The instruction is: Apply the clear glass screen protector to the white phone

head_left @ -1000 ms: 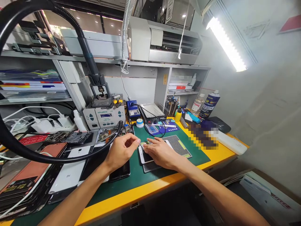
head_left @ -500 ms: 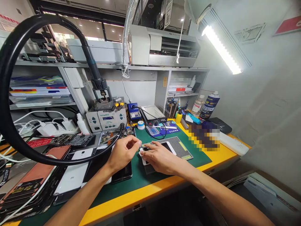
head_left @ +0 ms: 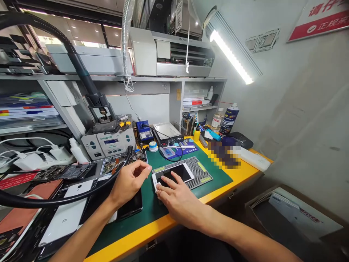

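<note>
A white smartphone (head_left: pixel 178 173) with a dark screen lies on a grey perforated mat (head_left: pixel 200 171). My right hand (head_left: pixel 177 196) rests on the near left part of the phone, its fingers stretched out and apart over the screen. A small white bit shows by its fingertips at the phone's corner. To the left of the phone, my left hand (head_left: pixel 132 182) hovers with thumb and forefinger brought together in a pinch. Whatever the pinch holds, if anything, is too small to make out. Beneath that hand lies a dark phone (head_left: pixel 131 207), partly covered.
A black hose (head_left: pixel 81 200) curves across the left side above a white phone (head_left: pixel 65 218) and other phone parts. Behind stand a rework station (head_left: pixel 111 143) and a blue soldering unit (head_left: pixel 144 131). Spray can (head_left: pixel 229 120) and yellow bottle (head_left: pixel 196 134) stand at the back right.
The view has turned to the right. My right hand has slid toward the phone's near edge, uncovering more of the screen. My left hand keeps its pinch.
</note>
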`<state>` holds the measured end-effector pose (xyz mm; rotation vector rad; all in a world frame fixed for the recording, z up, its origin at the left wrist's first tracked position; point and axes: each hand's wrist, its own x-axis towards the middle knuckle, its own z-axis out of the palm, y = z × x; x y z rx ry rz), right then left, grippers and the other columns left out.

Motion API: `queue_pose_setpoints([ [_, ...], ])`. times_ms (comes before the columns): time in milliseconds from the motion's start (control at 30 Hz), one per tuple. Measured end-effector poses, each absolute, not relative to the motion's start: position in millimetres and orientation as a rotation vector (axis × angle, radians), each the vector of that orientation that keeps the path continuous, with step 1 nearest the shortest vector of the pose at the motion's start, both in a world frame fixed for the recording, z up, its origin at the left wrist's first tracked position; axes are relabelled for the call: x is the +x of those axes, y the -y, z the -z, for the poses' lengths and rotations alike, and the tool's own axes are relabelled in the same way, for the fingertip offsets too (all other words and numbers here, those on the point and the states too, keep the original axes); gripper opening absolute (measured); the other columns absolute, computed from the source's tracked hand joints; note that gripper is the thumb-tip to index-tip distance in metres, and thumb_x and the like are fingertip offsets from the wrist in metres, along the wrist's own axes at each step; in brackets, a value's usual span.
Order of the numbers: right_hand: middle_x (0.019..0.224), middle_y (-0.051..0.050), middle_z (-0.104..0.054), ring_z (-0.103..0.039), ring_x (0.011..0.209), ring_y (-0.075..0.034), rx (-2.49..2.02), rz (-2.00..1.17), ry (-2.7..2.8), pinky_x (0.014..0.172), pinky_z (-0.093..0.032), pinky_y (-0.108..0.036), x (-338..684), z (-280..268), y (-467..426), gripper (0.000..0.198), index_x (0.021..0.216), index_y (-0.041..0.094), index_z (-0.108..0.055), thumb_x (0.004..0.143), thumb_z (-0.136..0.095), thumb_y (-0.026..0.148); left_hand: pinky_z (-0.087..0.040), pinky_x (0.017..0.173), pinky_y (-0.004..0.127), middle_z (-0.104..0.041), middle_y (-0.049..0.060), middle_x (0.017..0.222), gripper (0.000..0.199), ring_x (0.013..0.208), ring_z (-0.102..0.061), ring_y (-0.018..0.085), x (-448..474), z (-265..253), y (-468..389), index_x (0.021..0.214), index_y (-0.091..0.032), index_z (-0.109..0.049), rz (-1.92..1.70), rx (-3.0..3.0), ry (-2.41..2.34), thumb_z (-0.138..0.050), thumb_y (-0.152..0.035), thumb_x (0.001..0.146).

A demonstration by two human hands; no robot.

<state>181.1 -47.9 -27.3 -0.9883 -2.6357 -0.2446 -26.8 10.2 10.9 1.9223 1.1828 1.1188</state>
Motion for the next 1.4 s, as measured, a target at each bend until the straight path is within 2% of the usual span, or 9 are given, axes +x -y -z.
queue_pose_setpoints([
  [200,0.134,-0.011,-0.068,-0.052,0.136,-0.034,-1.030,0.274,2.553,0.117,-0.032,-0.064,188,35,51,0.030,0.119,0.013,-0.062,0.099,-0.041,0.008,-0.044,0.058,0.026,-0.062,-0.002,0.066,0.036,0.059,-0.056,0.014,-29,-7,-12,0.080,-0.020,-0.066,-1.075,1.940,-1.212,-0.061,-0.054,0.089],
  [500,0.134,-0.009,-0.069,-0.055,0.135,-0.037,-1.129,0.252,2.441,0.116,-0.033,-0.067,230,38,54,0.031,0.117,0.014,-0.064,0.095,-0.046,0.003,-0.042,0.057,0.026,-0.060,-0.002,0.065,0.037,0.058,-0.054,0.014,-28,-7,-12,0.079,-0.020,-0.066,-1.053,1.954,-1.244,-0.061,-0.056,0.088],
  [733,0.132,-0.008,-0.071,-0.058,0.133,-0.035,-1.198,0.312,2.395,0.115,-0.033,-0.070,259,38,54,0.025,0.114,0.017,-0.063,0.102,-0.043,0.008,-0.043,0.056,0.025,-0.061,-0.002,0.064,0.037,0.058,-0.056,0.014,-25,-11,-10,0.077,-0.021,-0.066,-1.057,1.961,-1.238,-0.061,-0.056,0.088],
  [900,0.130,-0.006,-0.072,-0.062,0.128,-0.036,-1.219,0.304,2.351,0.109,-0.040,-0.069,271,37,54,0.023,0.111,0.017,-0.063,0.105,-0.042,0.012,-0.042,0.056,0.025,-0.061,-0.002,0.064,0.036,0.057,-0.055,0.014,-25,-10,-9,0.077,-0.021,-0.066,-1.063,1.961,-1.233,-0.062,-0.055,0.088],
  [1400,0.130,-0.013,-0.071,-0.062,0.128,-0.034,-1.278,0.282,2.355,0.109,-0.041,-0.066,284,39,52,0.028,0.118,0.017,-0.067,0.105,-0.043,0.013,-0.041,0.056,0.026,-0.059,-0.002,0.064,0.037,0.057,-0.053,0.014,-25,-9,-8,0.078,-0.021,-0.067,-1.064,1.947,-1.230,-0.061,-0.056,0.088],
])
